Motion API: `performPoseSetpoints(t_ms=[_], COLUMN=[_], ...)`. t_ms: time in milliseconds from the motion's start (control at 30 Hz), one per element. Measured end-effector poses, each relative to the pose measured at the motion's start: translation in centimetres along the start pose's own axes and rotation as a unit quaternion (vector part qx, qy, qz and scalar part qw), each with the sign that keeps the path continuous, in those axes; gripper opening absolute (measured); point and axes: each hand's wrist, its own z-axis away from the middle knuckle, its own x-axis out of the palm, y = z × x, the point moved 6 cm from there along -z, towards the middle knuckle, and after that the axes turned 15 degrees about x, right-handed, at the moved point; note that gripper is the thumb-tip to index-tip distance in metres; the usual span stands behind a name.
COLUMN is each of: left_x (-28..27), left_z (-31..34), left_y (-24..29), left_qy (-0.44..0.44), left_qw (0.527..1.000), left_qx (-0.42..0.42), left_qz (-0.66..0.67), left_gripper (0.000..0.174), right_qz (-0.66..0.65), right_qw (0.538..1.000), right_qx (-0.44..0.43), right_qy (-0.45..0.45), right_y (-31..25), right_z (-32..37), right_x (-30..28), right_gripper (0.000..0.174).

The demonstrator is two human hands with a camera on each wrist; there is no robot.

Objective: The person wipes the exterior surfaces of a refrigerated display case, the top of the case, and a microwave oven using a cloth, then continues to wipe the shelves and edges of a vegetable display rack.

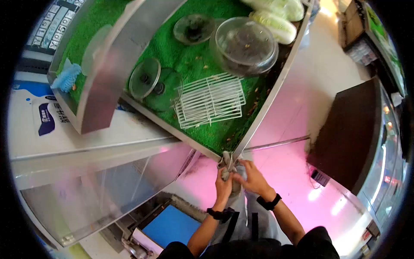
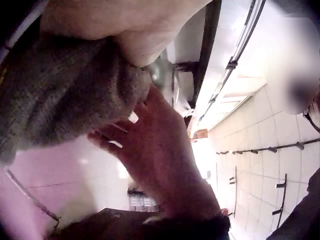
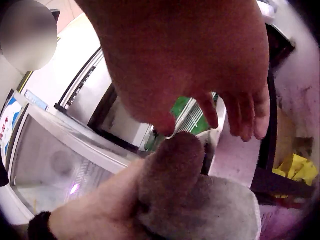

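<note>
A crumpled grey cloth (image 1: 227,160) hangs at the near corner of the display bin (image 1: 254,125). My left hand (image 1: 222,190) grips its bunched upper part; in the right wrist view a paler fold of the cloth (image 3: 225,207) hangs beside that hand. Close on the right is my right hand (image 1: 256,181), its thumb right at the cloth. The right wrist view shows the fingers (image 3: 232,112) of this hand loosely spread and pointing down, with nothing between them. Part of the left hand's grip is hidden by the cloth in the left wrist view.
Green turf lines the bin, which holds white wire racks (image 1: 210,101), glass lids (image 1: 145,78), a clear bowl (image 1: 246,45) and pale cabbages (image 1: 276,26). A glass-fronted case (image 1: 108,185) stands left, a dark cabinet (image 1: 345,134) right. A blue panel (image 1: 170,228) lies low.
</note>
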Motion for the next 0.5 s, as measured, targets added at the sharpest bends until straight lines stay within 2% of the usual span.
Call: performPoseSetpoints(t_ms=[33, 67, 100, 167, 200, 233, 267, 300, 333, 367, 400, 433, 467, 500], left_x=[-0.3, -0.8, -1.3, -2.3, -1.9, -1.2, -0.5, 0.5, 2.1, 3.1, 3.9, 4.9, 6.0, 7.9], left_z=[-0.2, -0.7, -1.2, -1.7, -2.3, -2.6, -3.0, -4.2, -5.3, -5.5, -5.5, -5.3, -5.0, -5.1], left_y=[-0.5, 2.5, 5.3, 10.9, 10.6, 10.4, 11.5, 12.5, 9.4, 11.5, 13.9, 17.0, 18.7, 17.1], left_qy=[-0.007, -0.08, -0.135, -0.231, -0.28, -0.288, -0.232, -0.165, -0.146, -0.124, -0.158, -0.193, -0.183, -0.196], left_qw=[0.997, 0.985, 0.982, 0.971, 0.957, 0.954, 0.962, 0.943, 0.922, 0.91, 0.884, 0.851, 0.861, 0.845], left_qx=[-0.051, -0.064, -0.007, 0.057, 0.074, 0.076, 0.023, -0.02, -0.063, -0.112, -0.154, -0.198, -0.229, -0.248], left_qz=[0.055, 0.141, 0.131, 0.007, -0.006, -0.006, 0.142, 0.287, 0.353, 0.38, 0.413, 0.446, 0.415, 0.431], left_gripper=[0.038, 0.041, 0.042, 0.037, 0.04, 0.04, 0.045, 0.051, 0.058, 0.056, 0.057, 0.058, 0.061, 0.062], right_qz=[0.052, 0.076, 0.078, 0.031, 0.028, -0.025, -0.08, -0.08, -0.057, -0.037, -0.017, -0.017, -0.072, -0.129], right_qw=[0.998, 0.994, 0.991, 0.988, 0.99, 0.989, 0.984, 0.985, 0.992, 0.995, 0.998, 0.998, 0.996, 0.991], right_qx=[-0.041, -0.058, -0.07, -0.063, -0.057, -0.043, -0.033, -0.042, -0.057, -0.069, -0.04, -0.047, -0.021, 0.006], right_qy=[0.0, -0.052, -0.083, -0.138, -0.13, -0.14, -0.153, -0.147, -0.099, -0.057, -0.049, -0.049, -0.043, -0.037], right_y=[-1.5, -1.7, -3.5, -6.0, -6.7, -7.2, -7.7, -8.0, -8.1, -8.6, -8.2, -7.5, -6.1, -4.4], right_z=[0.6, 0.8, 1.1, 1.8, 1.9, 1.5, 1.6, 1.4, 1.1, 1.1, 1.0, 0.7, -0.1, -0.6], right_x=[-0.4, -0.1, -0.9, -2.9, -3.7, -4.5, -5.1, -5.5, -6.2, -7.0, -7.8, -8.2, -9.0, -9.9], right_gripper=[0.075, 0.086, 0.091, 0.1, 0.1, 0.108, 0.117, 0.117, 0.122, 0.127, 0.129, 0.129, 0.128, 0.127])
